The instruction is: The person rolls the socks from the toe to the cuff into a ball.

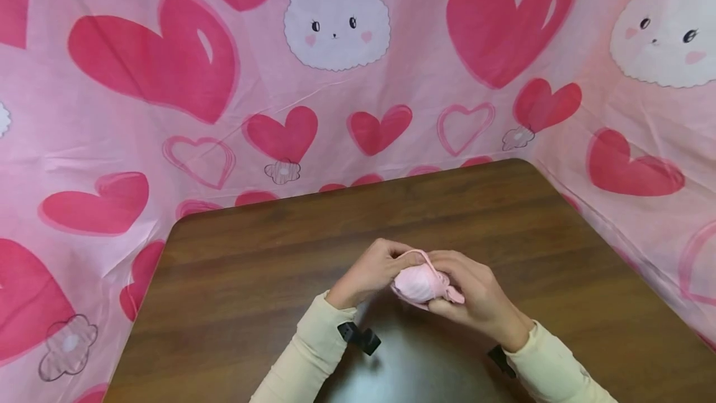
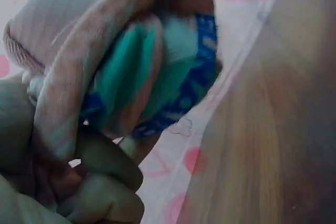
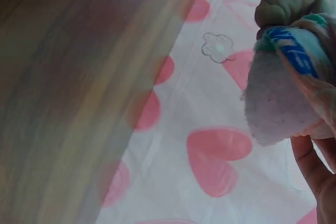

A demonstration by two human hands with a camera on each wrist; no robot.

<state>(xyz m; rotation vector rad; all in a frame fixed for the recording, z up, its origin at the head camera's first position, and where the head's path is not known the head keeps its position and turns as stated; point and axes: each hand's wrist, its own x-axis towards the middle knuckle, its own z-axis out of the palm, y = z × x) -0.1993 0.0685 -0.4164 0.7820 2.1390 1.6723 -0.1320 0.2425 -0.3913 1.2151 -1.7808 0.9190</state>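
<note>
Both hands hold a rolled bundle of pink ribbed, sock-like knit cloth (image 1: 415,285) over the table, in front of the person. The left hand (image 1: 373,271) grips its left side, with a strip of the cloth arching over the top near that thumb. On the other side, the right hand (image 1: 482,296) pinches the bundle between the thumb below and fingers above. In the left wrist view, teal patches and a blue band with white lettering (image 2: 181,100) show on the cloth (image 2: 68,98). A paler, fuzzy face of the bundle (image 3: 278,95) shows in the right wrist view.
A brown wood-grain table (image 1: 268,278) with rounded corners lies under the hands. Behind it and along the sides hangs a pink curtain (image 1: 414,67) printed with hearts and rabbits. Black straps with small devices (image 1: 359,337) sit at both wrists.
</note>
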